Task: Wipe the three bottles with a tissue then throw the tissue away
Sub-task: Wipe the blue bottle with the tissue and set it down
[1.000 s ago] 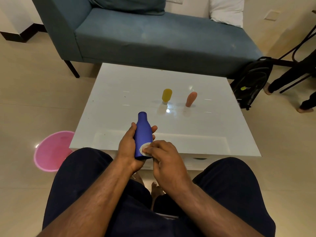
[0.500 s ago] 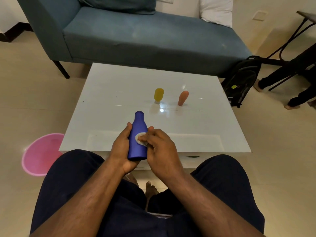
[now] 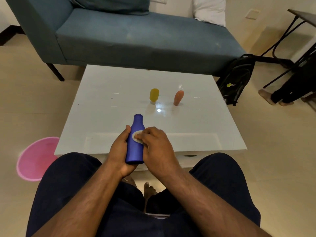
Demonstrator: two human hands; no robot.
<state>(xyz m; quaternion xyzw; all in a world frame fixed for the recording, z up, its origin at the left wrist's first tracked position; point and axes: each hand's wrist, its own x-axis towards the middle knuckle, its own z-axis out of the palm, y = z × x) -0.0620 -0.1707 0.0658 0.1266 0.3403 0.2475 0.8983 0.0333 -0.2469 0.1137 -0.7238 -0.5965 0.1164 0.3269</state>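
My left hand (image 3: 119, 151) grips a blue bottle (image 3: 135, 151) by its lower body, tilted with its neck pointing away from me over the near edge of the white table (image 3: 106, 93). My right hand (image 3: 155, 147) pinches a small white tissue (image 3: 136, 136) and presses it on the bottle's upper side. A yellow bottle (image 3: 154, 95) and an orange bottle (image 3: 178, 98) stand side by side near the middle of the table, beyond the hands.
A pink bin (image 3: 36, 158) sits on the floor at the table's left front corner. Behind the table runs a blue sofa (image 3: 136, 36). A black backpack (image 3: 236, 79) leans at the right, near another person's feet (image 3: 268, 98).
The tissue under my right hand has slid up the blue bottle from near its base toward its shoulder. My left hand keeps its grip; the view has shifted slightly.
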